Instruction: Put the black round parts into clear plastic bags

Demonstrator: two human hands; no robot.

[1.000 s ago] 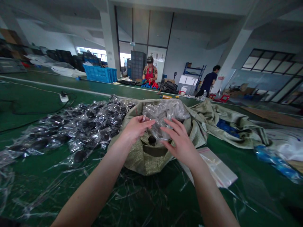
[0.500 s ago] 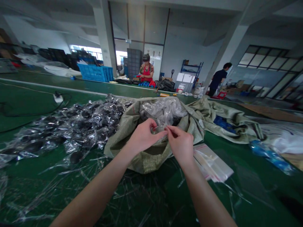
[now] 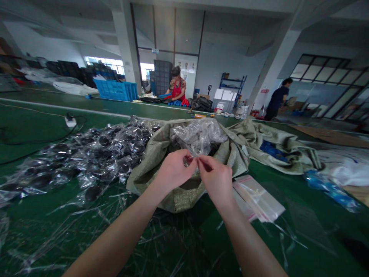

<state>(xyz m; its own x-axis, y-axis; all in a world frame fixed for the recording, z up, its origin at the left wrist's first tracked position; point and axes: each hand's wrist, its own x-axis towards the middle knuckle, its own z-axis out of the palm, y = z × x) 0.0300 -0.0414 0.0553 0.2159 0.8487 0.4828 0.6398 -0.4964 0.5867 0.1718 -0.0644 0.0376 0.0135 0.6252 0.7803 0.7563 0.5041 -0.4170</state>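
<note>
My left hand (image 3: 174, 170) and my right hand (image 3: 216, 180) meet over the mouth of an olive woven sack (image 3: 184, 192). Both pinch the top edge of a small clear plastic bag (image 3: 190, 159) between thumb and fingers. What is inside that bag is hidden by my fingers. Behind my hands a heap of crumpled clear bags (image 3: 198, 134) fills the sack's opening.
A spread of clear bags holding black round parts (image 3: 95, 154) covers the green table (image 3: 34, 127) at left. A stack of flat zip bags (image 3: 259, 198) lies right of my right wrist. More sacking (image 3: 276, 146) and blue film (image 3: 328, 190) lie right. Two people work far behind.
My open hands closed in from apart and pinched the small clear bag together. The person in dark clothes at the back walked to the right.
</note>
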